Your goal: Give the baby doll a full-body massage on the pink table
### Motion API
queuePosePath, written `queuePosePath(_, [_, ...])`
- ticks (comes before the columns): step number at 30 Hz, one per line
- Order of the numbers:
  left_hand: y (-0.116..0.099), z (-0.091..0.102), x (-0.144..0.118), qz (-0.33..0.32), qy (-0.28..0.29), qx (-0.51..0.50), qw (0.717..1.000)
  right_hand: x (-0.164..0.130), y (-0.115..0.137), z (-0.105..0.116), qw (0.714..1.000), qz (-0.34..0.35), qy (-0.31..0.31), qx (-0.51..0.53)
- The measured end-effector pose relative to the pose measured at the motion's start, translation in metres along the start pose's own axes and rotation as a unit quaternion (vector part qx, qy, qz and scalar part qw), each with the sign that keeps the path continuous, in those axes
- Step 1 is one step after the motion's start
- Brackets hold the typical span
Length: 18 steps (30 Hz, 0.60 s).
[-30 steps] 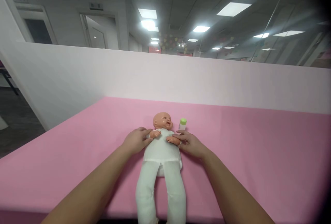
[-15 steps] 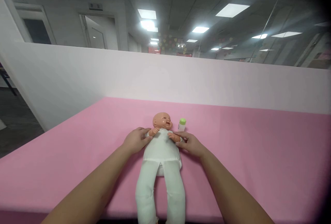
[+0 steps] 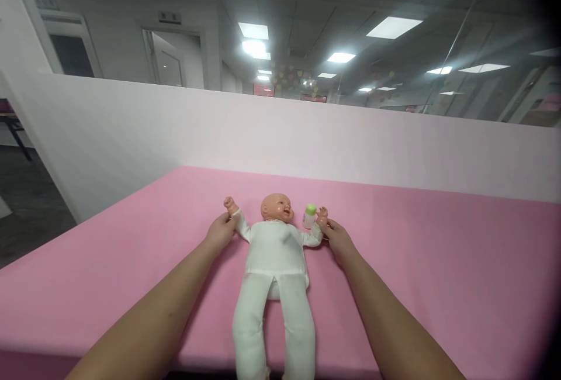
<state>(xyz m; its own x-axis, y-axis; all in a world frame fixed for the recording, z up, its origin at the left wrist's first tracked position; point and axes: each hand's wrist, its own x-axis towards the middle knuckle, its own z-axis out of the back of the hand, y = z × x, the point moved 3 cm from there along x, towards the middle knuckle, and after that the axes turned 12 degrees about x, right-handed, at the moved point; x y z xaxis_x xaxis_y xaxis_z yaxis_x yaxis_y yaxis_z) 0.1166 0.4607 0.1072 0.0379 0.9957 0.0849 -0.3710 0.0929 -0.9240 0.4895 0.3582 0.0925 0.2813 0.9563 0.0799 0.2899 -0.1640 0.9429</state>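
A baby doll (image 3: 276,251) with a cloth body in white lies on its back, its head away from me and turned to the right. My left hand (image 3: 221,232) pinches the doll's arm on the left near the wrist. On the other side, my right hand (image 3: 339,239) grips the doll's other arm by the wrist. Both doll arms are spread out from the body, with their small hands pointing up past my fingers. A small white bottle with a green cap (image 3: 310,216) stands upright between the doll's head and its right-side hand.
The doll lies on a pink padded table (image 3: 438,263). A white partition (image 3: 307,140) rises along the far edge and left side. Beyond it are a doorway (image 3: 175,61) and ceiling lights. A dark table leg (image 3: 18,140) shows at the far left.
The doll's arms, earlier folded on its chest, are now spread outward to both sides. My hands have moved apart with them, closing on the doll's wrists.
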Motion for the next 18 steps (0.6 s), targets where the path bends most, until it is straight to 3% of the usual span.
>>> queuePosePath(5, [0.009,0.004,0.009,0.04,-0.014,-0.027,0.999,0.004,-0.005,0.01,0.996,-0.057,-0.062,-0.004])
queuePosePath(8, [0.01,0.004,0.008,0.047,-0.015,-0.043,0.998,0.005,-0.006,0.012,0.996,-0.061,-0.06,-0.028])
queuePosePath(13, [0.006,0.005,0.004,0.031,-0.002,-0.023,0.999,0.004,-0.005,0.01,0.998,-0.042,-0.038,-0.026])
queuePosePath(18, [0.004,0.003,0.0,0.004,-0.002,0.034,0.999,0.0,0.002,-0.001,0.997,0.033,-0.001,-0.063])
